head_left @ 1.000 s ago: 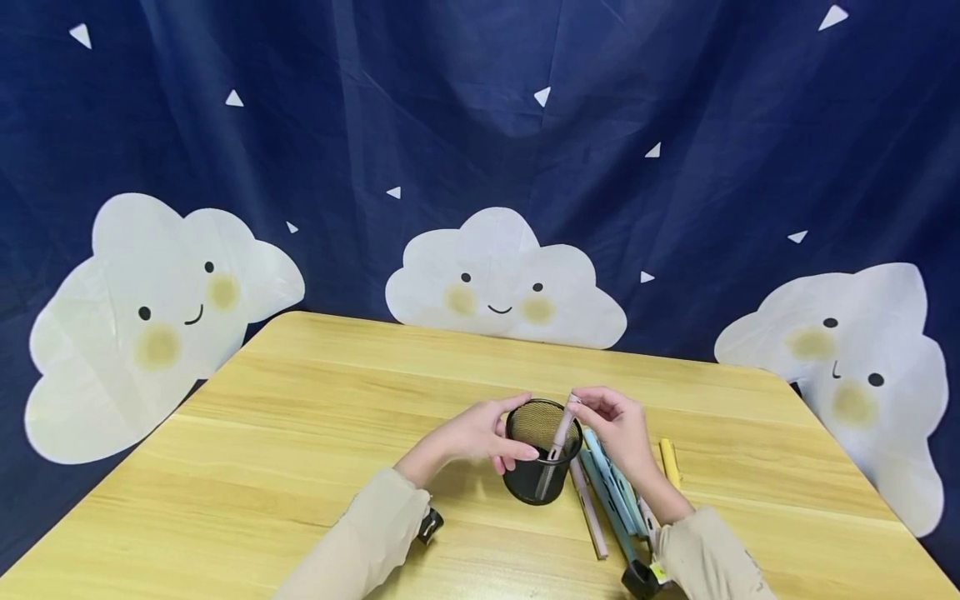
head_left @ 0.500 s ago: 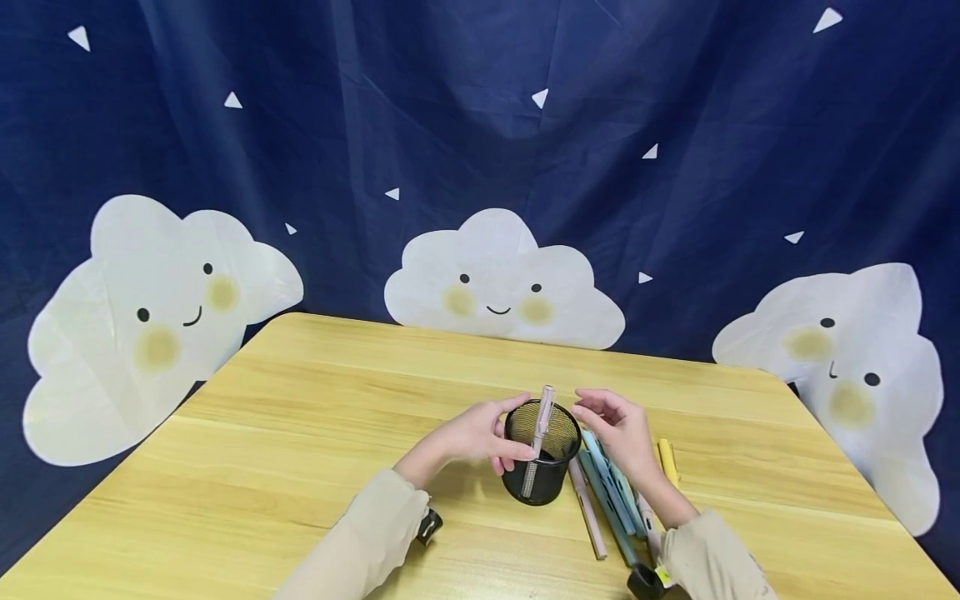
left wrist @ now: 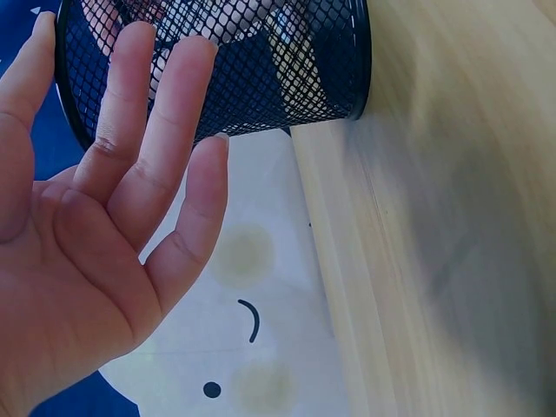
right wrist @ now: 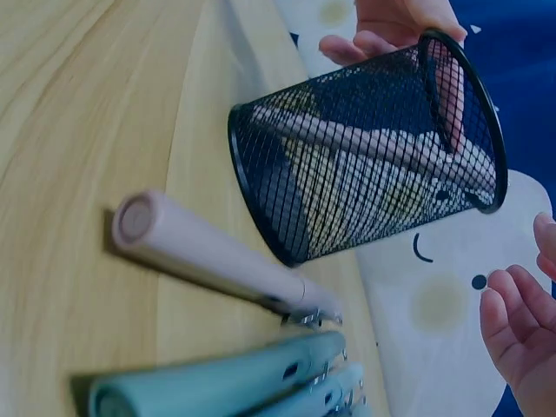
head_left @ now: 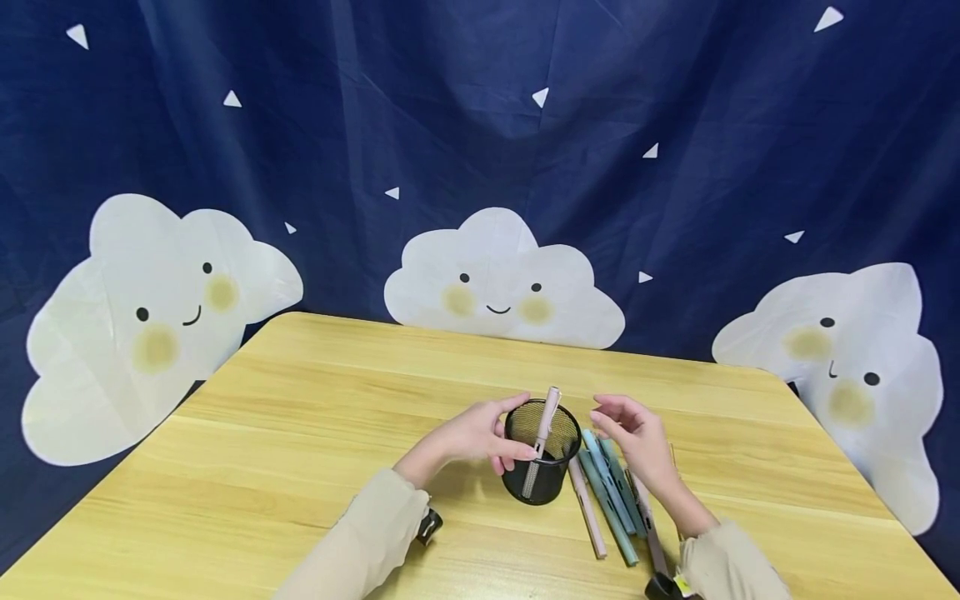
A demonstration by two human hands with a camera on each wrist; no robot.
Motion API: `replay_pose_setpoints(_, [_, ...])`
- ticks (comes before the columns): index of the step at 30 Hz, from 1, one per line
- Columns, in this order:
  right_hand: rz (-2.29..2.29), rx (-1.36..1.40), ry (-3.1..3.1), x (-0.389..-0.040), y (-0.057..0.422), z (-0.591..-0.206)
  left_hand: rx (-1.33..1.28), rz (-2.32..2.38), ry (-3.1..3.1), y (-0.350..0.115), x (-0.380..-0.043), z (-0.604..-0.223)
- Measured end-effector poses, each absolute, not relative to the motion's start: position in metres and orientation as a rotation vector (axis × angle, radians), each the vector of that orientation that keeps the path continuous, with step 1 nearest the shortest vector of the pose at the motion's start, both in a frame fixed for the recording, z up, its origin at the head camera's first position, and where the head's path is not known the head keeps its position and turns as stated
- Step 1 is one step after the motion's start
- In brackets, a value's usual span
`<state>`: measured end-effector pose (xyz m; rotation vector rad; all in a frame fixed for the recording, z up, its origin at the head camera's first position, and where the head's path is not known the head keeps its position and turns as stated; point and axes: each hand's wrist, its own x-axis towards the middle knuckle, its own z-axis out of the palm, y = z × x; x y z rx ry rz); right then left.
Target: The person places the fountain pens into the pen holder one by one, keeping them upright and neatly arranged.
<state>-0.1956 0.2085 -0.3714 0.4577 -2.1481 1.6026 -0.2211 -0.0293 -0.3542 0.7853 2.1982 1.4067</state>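
A black mesh pen holder [head_left: 547, 483] stands on the wooden table, one pale pink pen [head_left: 548, 418] leaning inside with its capped end above the rim. My left hand [head_left: 476, 433] holds the holder's left side, thumb across the front of the rim and index finger at the back. In the left wrist view, other fingers [left wrist: 169, 130] lie along the mesh. To the right, my right hand [head_left: 637, 437] hovers over several pens, fingers loosely bent and holding nothing. A pink pen [right wrist: 217, 252] and teal pens [right wrist: 226, 373] lie side by side below it.
Another pinkish pen [head_left: 649, 525] lies partly under the right wrist. The wooden table [head_left: 300, 467] extends far to the left and back. A dark blue curtain [head_left: 465, 100] with smiling clouds hangs behind it.
My right hand has let go of the pink pen, which now leans in the holder, and has moved slightly right over the pens. The left hand stays on the holder.
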Motion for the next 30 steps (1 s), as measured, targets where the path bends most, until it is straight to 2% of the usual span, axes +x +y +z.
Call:
replay_pose_setpoints(7, [1.645,0.599,-2.039,-0.202,0.229,-0.39,0.781,1.411,2.196,-0.029,-0.221,-0.354])
replay_pose_setpoints(16, [1.629,0.479,-2.11,-0.188,0.235,-0.381,0.783,1.404,2.193,-0.03,-0.22,-0.353])
replay_pose_setpoints(26, [1.593,0.58,-2.114,-0.204,0.269,-0.414,0.797,1.383,2.206,-0.03,-0.221,-0.354])
replay_pose_setpoints(30, [1.617,0.557,-2.106,-0.198,0.268,-0.408,0.784,1.389,2.208,-0.03,-0.22,-0.353])
